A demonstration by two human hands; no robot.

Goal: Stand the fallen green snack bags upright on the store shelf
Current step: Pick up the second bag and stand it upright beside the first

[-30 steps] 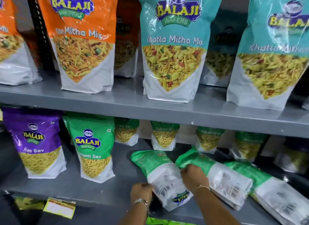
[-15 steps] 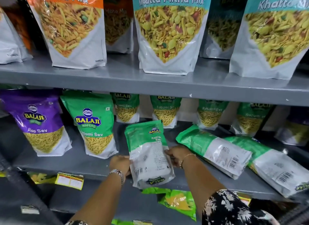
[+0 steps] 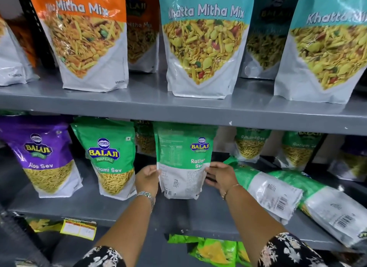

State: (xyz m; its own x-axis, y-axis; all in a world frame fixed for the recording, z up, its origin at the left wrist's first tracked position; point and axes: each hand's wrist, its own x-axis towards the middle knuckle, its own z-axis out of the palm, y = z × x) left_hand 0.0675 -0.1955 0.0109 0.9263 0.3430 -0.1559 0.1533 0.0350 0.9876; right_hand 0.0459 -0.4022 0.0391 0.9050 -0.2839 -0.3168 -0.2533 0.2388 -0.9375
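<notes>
Here, at the centre of the lower grey shelf [image 3: 119, 209], a green Ratlami Sev bag [image 3: 183, 161] stands upright with its printed back panel facing the camera, held from both sides. The left hand [image 3: 148, 179] presses its fingers against the bag's edge at 9 o'clock, and the right hand [image 3: 220, 176] clasps the opposite edge at 3 o'clock, fingers curled round it; each wrist carries a bracelet, and floral sleeves show at 6 o'clock. Just beside the held bag at 9 o'clock stands another green Ratlami Sev pouch [image 3: 108, 157], front outward, and further the same way a purple Aloo Sev pouch [image 3: 42, 155]. At 4 o'clock two fallen green bags lie flat on the shelf, barcodes up: the nearer fallen bag [image 3: 268, 189] is close to the right wrist, and the farther fallen bag [image 3: 327, 209] overlaps it toward the frame's edge. More green pouches stand at the shelf's back. At 12 o'clock, the upper shelf [image 3: 178, 105] carries an orange Mitha Mix pouch [image 3: 87, 38] and a teal Khatta Mitha Mix pouch [image 3: 204, 42].
</notes>
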